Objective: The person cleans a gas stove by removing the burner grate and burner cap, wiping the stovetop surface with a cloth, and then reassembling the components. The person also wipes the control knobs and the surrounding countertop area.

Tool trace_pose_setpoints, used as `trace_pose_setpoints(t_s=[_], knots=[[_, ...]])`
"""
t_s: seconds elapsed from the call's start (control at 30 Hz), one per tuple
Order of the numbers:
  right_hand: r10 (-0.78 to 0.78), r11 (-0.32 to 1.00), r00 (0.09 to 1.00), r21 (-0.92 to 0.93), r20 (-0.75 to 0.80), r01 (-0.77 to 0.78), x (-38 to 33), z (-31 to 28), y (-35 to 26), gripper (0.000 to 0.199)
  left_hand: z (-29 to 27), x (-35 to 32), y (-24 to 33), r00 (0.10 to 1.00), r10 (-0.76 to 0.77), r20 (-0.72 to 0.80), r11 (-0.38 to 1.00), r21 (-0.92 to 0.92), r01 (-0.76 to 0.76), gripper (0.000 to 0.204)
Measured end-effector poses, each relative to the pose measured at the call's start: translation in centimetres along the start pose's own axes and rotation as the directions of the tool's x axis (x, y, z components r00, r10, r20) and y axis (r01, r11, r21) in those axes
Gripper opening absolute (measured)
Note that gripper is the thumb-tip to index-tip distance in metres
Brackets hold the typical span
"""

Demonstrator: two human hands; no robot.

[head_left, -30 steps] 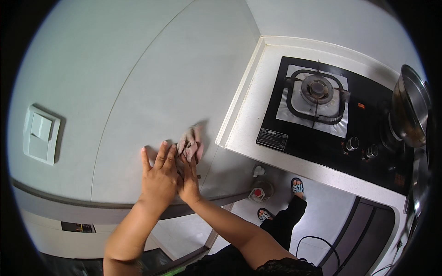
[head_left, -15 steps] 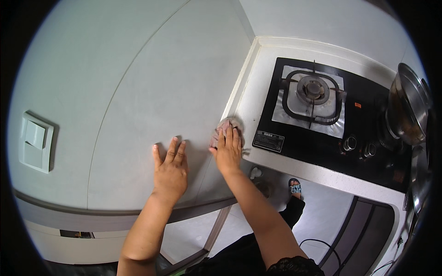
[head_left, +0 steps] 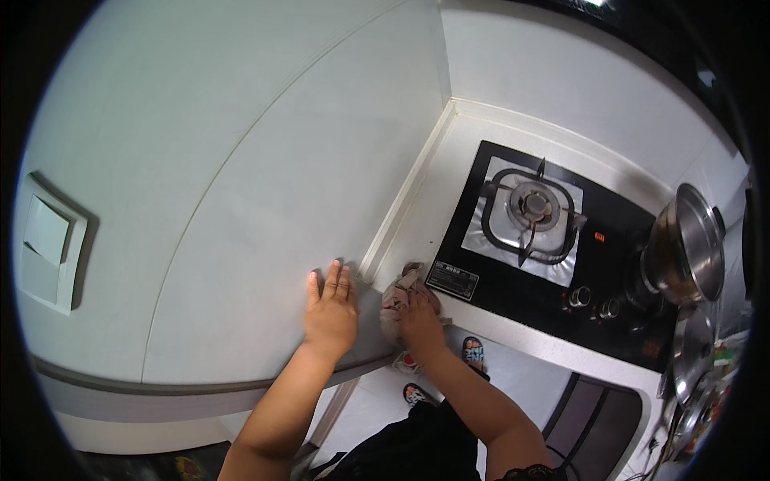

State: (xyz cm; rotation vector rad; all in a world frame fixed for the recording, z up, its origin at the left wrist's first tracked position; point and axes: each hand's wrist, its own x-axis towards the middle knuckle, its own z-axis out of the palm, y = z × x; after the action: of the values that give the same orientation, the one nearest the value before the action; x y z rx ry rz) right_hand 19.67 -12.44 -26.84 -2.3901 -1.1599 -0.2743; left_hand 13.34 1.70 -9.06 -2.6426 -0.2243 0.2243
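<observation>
Two hands work at lower centre of the frame. Left hand lies flat on the pale wall panel, fingers straight and close together, thumb slightly apart. Right hand presses a crumpled pinkish cloth against the near edge of the white counter, just left of the stove; its fingers curl down over the cloth, though their tips are hidden in the folds. Step in hand, as judged: wiping where panel and counter meet, the left hand serving as a brace. A next stroke would call for steady downward pressure and for keeping the cloth clear of the stove's edge. Farther off, at centre right, sits a black stove with one burner and two knobs. A steel pot stands at the right rim. A light switch shows at far left. Below the counter, sandalled feet are partly hidden by the arm; items at lower right are too distorted to identify.
</observation>
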Motion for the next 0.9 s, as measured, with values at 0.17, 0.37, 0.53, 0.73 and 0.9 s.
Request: trace_pose_setpoints(t_s=[0.17, 0.37, 0.53, 0.73, 0.9], knots=[[0.185, 0.982, 0.972, 0.006, 0.145, -0.188, 6.2, 1.5, -2.1, 0.053, 1.1, 2.0, 2.0, 0.998, -0.011, -0.063, 0.968, -0.251, -0.005, 0.051], [0.176, 0.972, 0.83, -0.229, 0.53, -0.06, 15.7, -3.1, 4.2, 0.061, 2.8, 5.3, 1.6, 0.987, 0.002, -0.164, 0.922, -0.381, -0.065, 0.05], [0.236, 0.949, 0.795, -0.31, 0.559, -0.064, 21.4, -4.1, 11.2, 0.053, 6.6, 7.9, 3.3, 0.994, -0.029, -0.106, 0.806, -0.59, -0.039, 0.052], [0.36, 0.897, 0.804, 0.062, 0.473, -0.438, 33.1, -10.9, 18.5, 0.037, 6.1, 7.7, 3.0, 0.999, 0.002, -0.036, 0.775, -0.632, -0.024, 0.057], [0.452, 0.89, 0.789, -0.158, 0.417, -0.427, 40.6, -8.6, 30.6, 0.053, 3.9, 10.4, 3.3, 0.999, 0.032, 0.042, 0.757, -0.654, 0.003, 0.058]])
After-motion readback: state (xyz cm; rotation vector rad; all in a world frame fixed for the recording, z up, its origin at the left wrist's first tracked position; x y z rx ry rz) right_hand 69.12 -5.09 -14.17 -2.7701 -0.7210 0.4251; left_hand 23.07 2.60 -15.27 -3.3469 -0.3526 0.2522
